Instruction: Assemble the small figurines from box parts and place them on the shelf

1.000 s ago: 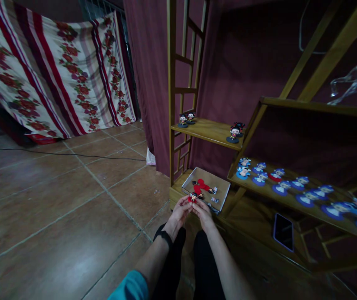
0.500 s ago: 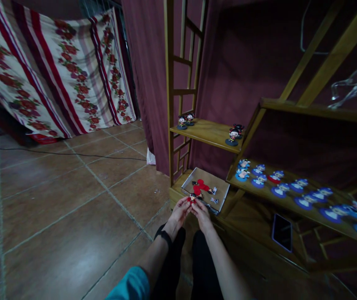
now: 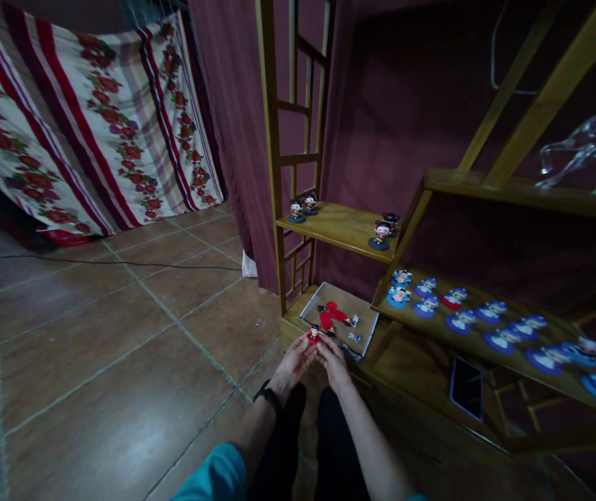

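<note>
Between my two hands is a small figurine [image 3: 314,335] with dark hair and a red base, held upright. My left hand [image 3: 296,358] grips it from the left, with a dark band on the wrist. From the right, the fingers of my right hand [image 3: 333,356] close on the same figurine. Just beyond my hands lies a shallow cardboard box [image 3: 310,310] with white edges. Inside it are several figurines on red bases [image 3: 334,311], lying on their sides, and small black-and-white pieces [image 3: 355,337].
Dark-haired figurines [image 3: 381,234] stand on the wooden shelf [image 3: 340,223] above the box. To the right, several blue-and-white figurines [image 3: 461,321] line another shelf. A phone [image 3: 466,387] lies lower down, and a clear horse ornament [image 3: 584,146] stands higher. A cable [image 3: 120,262] crosses the tiled floor.
The figurine is a little higher and more upright between my fingers, showing more of its front. The whole view has shifted slightly, with the shelf sliding left.
</note>
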A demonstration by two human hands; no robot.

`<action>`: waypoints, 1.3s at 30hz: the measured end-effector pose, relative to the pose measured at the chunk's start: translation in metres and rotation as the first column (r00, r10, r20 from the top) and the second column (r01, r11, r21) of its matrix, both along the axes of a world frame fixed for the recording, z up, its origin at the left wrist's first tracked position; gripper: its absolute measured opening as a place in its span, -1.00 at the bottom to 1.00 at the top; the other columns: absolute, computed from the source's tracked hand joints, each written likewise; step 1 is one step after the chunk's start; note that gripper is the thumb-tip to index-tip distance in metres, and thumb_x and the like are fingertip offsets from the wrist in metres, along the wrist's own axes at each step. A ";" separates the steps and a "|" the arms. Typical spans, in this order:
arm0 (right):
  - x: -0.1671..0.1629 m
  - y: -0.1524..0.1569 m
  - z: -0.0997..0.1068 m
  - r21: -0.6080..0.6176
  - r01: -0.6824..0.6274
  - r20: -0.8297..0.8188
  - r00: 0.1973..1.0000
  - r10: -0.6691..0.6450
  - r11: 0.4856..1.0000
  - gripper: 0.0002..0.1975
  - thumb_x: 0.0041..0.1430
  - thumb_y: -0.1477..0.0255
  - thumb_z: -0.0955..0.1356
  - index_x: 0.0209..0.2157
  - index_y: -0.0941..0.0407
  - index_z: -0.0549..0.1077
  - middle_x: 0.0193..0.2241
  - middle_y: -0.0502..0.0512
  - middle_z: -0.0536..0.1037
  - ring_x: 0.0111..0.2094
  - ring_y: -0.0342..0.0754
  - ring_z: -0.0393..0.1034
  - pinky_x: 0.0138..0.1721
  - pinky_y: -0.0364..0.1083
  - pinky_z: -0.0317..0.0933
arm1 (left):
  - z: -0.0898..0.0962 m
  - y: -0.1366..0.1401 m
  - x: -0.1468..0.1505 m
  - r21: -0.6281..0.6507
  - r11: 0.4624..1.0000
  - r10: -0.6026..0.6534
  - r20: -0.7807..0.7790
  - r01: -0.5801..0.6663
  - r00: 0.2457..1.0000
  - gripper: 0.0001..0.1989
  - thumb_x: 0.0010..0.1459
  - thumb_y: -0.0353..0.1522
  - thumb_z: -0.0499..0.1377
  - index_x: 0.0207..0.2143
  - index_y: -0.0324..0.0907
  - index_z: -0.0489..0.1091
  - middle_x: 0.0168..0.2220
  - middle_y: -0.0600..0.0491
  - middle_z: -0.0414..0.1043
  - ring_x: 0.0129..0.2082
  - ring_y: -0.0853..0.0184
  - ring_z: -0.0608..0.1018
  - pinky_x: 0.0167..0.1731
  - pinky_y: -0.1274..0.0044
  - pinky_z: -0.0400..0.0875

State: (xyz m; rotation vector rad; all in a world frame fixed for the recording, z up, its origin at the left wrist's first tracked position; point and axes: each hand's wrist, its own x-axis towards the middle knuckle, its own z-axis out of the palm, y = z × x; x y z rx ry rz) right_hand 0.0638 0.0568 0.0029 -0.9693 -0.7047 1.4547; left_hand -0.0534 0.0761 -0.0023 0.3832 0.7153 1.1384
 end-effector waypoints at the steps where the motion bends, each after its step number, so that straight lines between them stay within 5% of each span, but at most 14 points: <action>1: 0.000 0.000 0.001 0.005 -0.003 0.002 1.000 0.003 1.000 -0.58 -0.22 0.23 0.42 -0.23 0.02 0.44 -0.16 0.07 0.47 -0.19 -0.01 0.35 -0.26 -0.08 0.22 | 0.000 0.000 0.000 -0.005 1.000 -0.012 0.005 0.012 1.000 -0.70 -0.02 -0.40 0.20 -0.17 -0.18 0.33 -0.26 -0.04 0.45 -0.31 0.38 0.51 -0.27 0.54 0.38; 23: 0.009 -0.012 0.004 -0.018 -0.063 -0.019 0.998 0.063 0.998 -0.63 -0.19 0.22 0.40 -0.26 0.03 0.44 -0.24 0.05 0.51 -0.25 -0.06 0.38 -0.27 -0.10 0.21 | 0.011 -0.015 0.005 -0.100 0.995 0.012 0.044 -0.007 0.999 -0.81 -0.02 -0.37 0.19 -0.30 -0.21 0.33 -0.33 -0.04 0.45 -0.34 0.37 0.51 -0.28 0.52 0.39; 39: 0.002 -0.007 -0.018 0.002 -0.014 -0.077 0.997 0.014 1.000 -0.68 -0.23 0.27 0.43 -0.34 0.04 0.46 -0.25 0.06 0.52 -0.21 -0.01 0.38 -0.23 -0.05 0.23 | 0.003 -0.015 0.001 -0.091 0.996 0.013 0.152 0.001 0.988 -0.88 0.05 -0.40 0.10 -0.32 -0.25 0.34 -0.35 -0.05 0.44 -0.36 0.37 0.51 -0.28 0.47 0.41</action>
